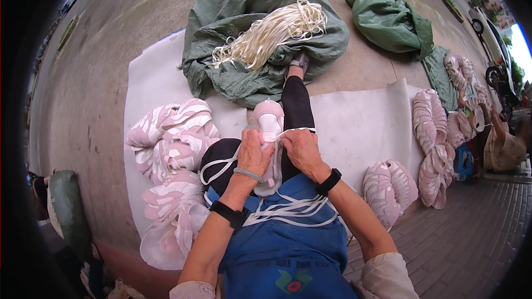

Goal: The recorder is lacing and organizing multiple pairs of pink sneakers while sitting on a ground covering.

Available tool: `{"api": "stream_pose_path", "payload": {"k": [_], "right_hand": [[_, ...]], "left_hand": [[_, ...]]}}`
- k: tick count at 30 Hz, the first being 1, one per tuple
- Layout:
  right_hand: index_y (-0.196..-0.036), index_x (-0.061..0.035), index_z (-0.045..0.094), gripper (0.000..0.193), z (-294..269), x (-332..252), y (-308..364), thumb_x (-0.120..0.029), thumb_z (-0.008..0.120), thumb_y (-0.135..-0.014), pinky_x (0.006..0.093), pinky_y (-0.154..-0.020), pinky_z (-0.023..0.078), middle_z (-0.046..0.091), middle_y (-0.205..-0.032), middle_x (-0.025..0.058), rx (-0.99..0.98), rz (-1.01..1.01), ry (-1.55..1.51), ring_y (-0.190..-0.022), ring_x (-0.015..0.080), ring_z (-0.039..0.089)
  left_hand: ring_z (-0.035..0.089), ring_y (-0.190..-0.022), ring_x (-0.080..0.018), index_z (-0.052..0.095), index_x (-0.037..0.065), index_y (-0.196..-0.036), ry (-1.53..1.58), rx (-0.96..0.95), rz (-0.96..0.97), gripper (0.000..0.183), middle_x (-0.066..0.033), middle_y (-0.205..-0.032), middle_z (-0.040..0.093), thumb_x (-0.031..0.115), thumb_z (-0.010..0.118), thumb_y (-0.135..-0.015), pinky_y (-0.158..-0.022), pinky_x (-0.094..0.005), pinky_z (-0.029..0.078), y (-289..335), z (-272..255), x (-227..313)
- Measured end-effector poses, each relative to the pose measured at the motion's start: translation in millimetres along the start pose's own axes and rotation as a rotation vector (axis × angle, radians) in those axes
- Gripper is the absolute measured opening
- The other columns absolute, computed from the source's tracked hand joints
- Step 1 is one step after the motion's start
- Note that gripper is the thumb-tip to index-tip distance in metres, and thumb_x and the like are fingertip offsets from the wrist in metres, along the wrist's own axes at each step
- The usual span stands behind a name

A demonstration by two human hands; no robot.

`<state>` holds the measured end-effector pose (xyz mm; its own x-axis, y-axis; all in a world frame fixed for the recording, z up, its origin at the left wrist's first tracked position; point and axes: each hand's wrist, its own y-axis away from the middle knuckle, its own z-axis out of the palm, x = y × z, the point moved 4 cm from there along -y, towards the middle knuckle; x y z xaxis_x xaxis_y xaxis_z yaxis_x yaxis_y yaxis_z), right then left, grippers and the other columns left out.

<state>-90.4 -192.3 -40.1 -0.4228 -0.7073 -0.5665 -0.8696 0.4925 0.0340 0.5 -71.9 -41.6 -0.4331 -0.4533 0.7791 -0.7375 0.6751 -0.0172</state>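
Note:
A pink and white shoe upper (270,117) lies lengthwise over my lap, its toe pointing away from me. My left hand (254,154) is closed at its left edge, gripping it. My right hand (302,150), fingers curled, pinches a white shoelace (285,131) at the upper's right side. Part of the lace loops out beside my left hand. Just what sits between the fingertips is partly hidden. Several loose white laces (293,211) drape across my blue apron (277,254).
A large bundle of cream laces (271,33) rests on a green sack (221,16) ahead. Stacked pink and white uppers (177,149) lie at left on a pale sheet (360,122); more stacks (388,191) stand at right. Another green sack (390,19) sits farther off. Someone's arm (501,130) shows far right.

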Motion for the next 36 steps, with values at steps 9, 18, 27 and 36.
{"api": "stream_pose_path", "payload": {"k": [9,18,27,36], "right_hand": [[-0.072,-0.0047,0.062,0.017,7.5,-13.1,2.1,-0.014,0.053,-0.083,0.0456,-0.069,0.043,0.062,-0.071,0.0168,0.044,-0.089,0.161,-0.072,0.0349,0.060],[-0.079,-0.0025,0.058,0.019,1.2,-20.2,15.3,-0.021,0.059,-0.074,0.0461,-0.078,0.041,0.060,-0.078,0.0188,-0.028,-0.099,-0.008,-0.082,0.0362,0.057],[-0.086,-0.0007,0.056,0.021,8.3,-23.2,16.5,-0.015,0.060,-0.070,0.0453,-0.080,0.039,0.058,-0.086,0.0181,-0.019,-0.090,0.031,-0.087,0.0340,0.054],[-0.084,0.0009,0.052,0.016,10.0,-28.3,9.7,-0.005,0.058,-0.070,0.0473,-0.074,0.041,0.054,-0.086,0.0221,0.079,-0.101,-0.037,-0.085,0.0392,0.051]], "left_hand": [[0.050,-0.077,-0.0319,0.046,0.001,-0.086,-0.014,0.026,0.043,0.034,-0.0145,-0.085,0.047,0.010,0.074,-0.069,-0.069,-0.0391,0.042,2.7,3.7,-0.3],[0.050,-0.084,-0.0369,0.044,0.001,-0.087,0.003,-0.055,0.006,0.029,-0.0182,-0.090,0.047,0.010,0.069,-0.074,-0.074,-0.0419,0.043,0.8,1.2,0.1],[0.056,-0.086,-0.0368,0.051,0.000,-0.084,-0.007,-0.011,0.030,0.021,-0.0188,-0.096,0.057,0.011,0.068,-0.076,-0.076,-0.0415,0.045,1.3,-4.0,0.4],[0.059,-0.084,-0.0368,0.055,-0.001,-0.081,0.018,0.001,-0.026,0.020,-0.0188,-0.093,0.061,0.015,0.068,-0.077,-0.076,-0.0410,0.047,-1.8,-5.2,-5.8]]}}
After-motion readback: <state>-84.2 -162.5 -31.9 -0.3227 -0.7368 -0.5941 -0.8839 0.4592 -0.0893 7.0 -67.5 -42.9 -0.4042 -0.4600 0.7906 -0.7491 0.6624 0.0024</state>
